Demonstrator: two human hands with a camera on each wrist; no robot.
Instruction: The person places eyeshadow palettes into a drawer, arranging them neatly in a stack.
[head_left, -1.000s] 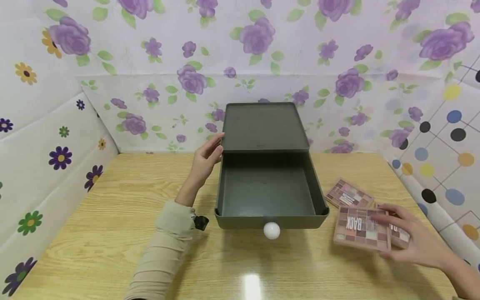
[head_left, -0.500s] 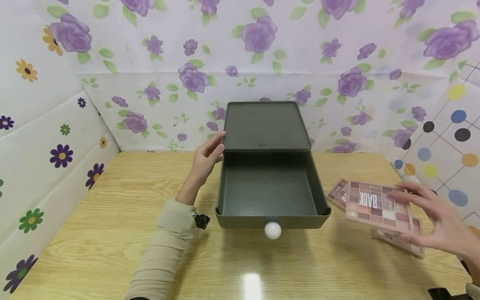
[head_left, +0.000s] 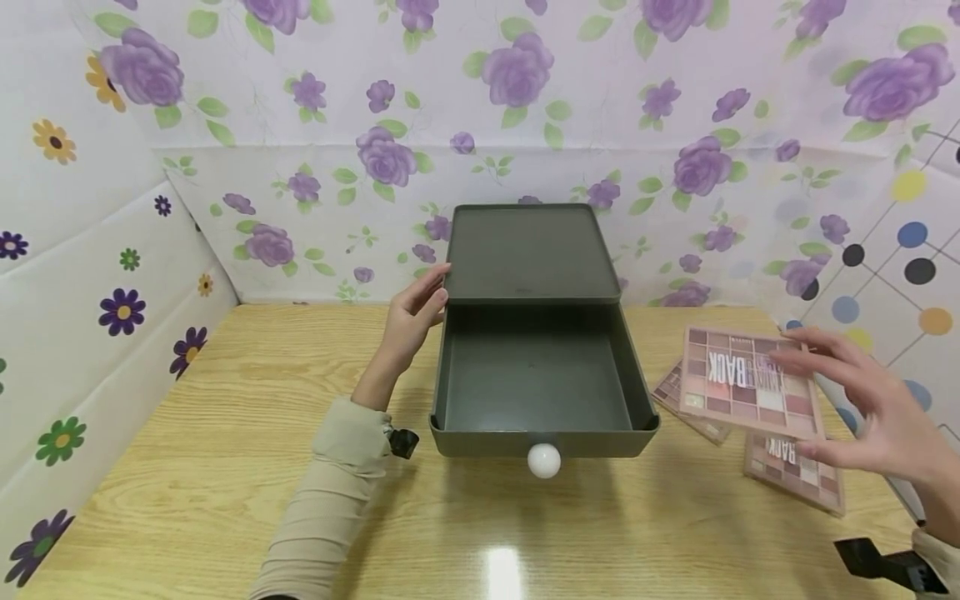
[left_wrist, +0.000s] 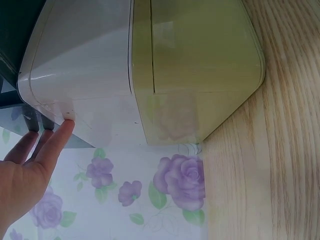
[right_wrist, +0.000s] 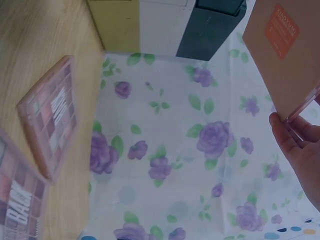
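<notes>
My right hand (head_left: 873, 408) pinches an eyeshadow palette (head_left: 738, 383) by its right edge, thumb below and fingers above, raised over the table. Its pinkish-brown back with an orange label shows in the right wrist view. Two more palettes lie under it: one (head_left: 795, 475) nearer me, the other (head_left: 671, 392) beside the drawer and partly covered. A stacked drawer unit (left_wrist: 80, 55) has yellow, white and dark green tiers. Its dark green top drawer (head_left: 487, 444) is pulled out towards me. With its fingertips, my left hand (head_left: 408, 325) touches the unit's left side.
A round white knob (head_left: 543, 461) sits on the front of the pulled-out drawer. Flowered sheets (head_left: 300, 225) line the back and left of the wooden table (head_left: 225, 433). A dotted sheet (head_left: 892, 333) stands along the right edge.
My right hand has lifted the palette from low beside the drawer, up and away from me, uncovering more of the nearer palette below. My left hand has stayed at the unit's side.
</notes>
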